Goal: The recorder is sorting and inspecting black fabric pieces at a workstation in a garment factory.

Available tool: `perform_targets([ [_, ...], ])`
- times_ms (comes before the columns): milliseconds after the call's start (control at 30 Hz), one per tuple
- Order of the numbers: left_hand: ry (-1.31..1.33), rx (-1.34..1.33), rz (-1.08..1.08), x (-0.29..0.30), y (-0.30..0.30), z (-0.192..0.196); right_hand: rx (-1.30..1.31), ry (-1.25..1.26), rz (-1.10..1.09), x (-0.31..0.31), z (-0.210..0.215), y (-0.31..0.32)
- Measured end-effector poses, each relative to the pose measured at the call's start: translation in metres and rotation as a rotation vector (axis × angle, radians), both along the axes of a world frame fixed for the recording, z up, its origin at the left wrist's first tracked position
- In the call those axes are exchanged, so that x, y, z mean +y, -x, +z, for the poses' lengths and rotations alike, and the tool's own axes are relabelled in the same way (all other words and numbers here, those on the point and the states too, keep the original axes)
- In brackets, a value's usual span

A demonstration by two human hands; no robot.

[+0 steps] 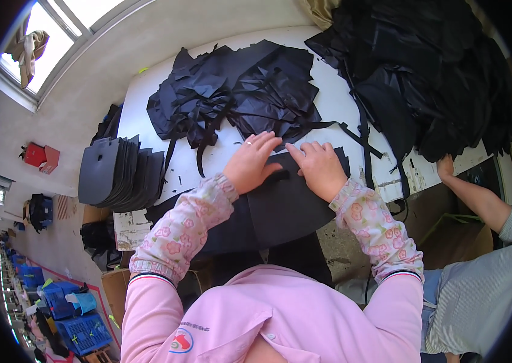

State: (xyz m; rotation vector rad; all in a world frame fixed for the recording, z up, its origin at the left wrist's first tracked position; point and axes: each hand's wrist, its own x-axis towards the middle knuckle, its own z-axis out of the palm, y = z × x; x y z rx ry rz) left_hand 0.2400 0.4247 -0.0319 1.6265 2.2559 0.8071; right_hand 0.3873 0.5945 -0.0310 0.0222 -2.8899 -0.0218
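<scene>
Black fabric panel (280,209) being smoothed flat at near edge of white worktop (334,103).
Left hand (251,162) and right hand (318,167) press open-palmed on it, gripping nothing; next probably needs aligning the small strap (279,176) between them.

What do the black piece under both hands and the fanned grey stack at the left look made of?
Black piece: seemingly thin matte woven or non-woven fabric; it lies limp over the table edge.
Grey stack: stiffer sheets, maybe foam or board; they hold flat, identical shapes. Uncertain.
</scene>
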Motion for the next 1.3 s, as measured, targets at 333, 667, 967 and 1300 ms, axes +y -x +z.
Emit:
perform_targets([
  [333,0.149,0.374,-0.14,-0.049,-0.065,-0.072,-0.159,0.2,0.251,0.002,-0.06,-0.025],
  [667,0.176,0.274,-0.163,-0.055,-0.059,-0.066,-0.357,0.848,0.01,0.074,0.003,0.115],
  [967,-0.112,0.04,-0.027,-0.078,-0.035,-0.037,-0.197,0.443,-0.676,0.11,-0.073,0.184],
  [1300,-0.566,0.017,0.247,-0.048,0.029,0.008,0.218,0.662,-0.046,0.056,0.082,0.183],
])
